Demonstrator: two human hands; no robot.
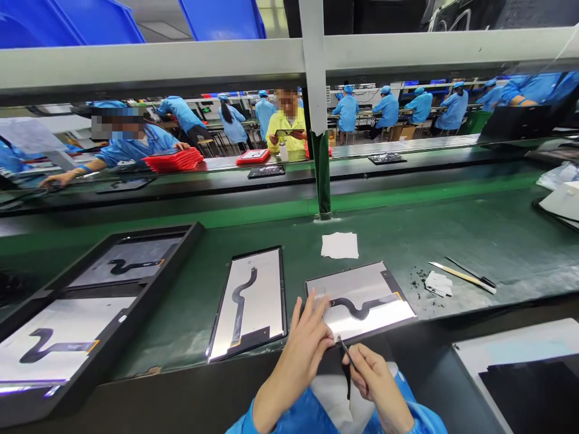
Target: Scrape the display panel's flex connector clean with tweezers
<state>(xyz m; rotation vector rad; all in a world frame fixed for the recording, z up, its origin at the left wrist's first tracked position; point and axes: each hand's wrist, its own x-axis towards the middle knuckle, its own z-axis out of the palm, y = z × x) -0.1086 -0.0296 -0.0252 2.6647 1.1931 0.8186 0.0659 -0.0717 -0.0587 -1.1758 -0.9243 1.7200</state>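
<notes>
Green bench (190,319) ran across the scene, worn and dusty, glossy toward the right. Panel (362,283) lay flat on it at the near edge, right of the middle, bright with glare, a wavy dark cable (359,310) across its face. Left hand (307,334): over the panel's near left corner, upper fingers spread; cannot tell whether thumb and index pinched anything. Right hand (373,377): closed on a thin dark tool (347,352), tip at that same corner, by the left fingers.

Second panel (262,280) lay to the left, well apart from the first. Far left, black tray (156,301) with two more panels in it. White papers (339,246) lay beyond the first panel; on the right, white scraps (438,283) among black crumbs, a pale stick (465,278) and a black pick (470,271) beside them.

Room: green-wrapped post (322,175) at the far side of the bench, pale beam (158,63) overhead, blue bins (221,18) above that. Dark line (203,202) ran beyond the bench; past it a red stack (174,160), a worker in yellow (296,144), and blue-clad workers (347,114) in the far background.
</notes>
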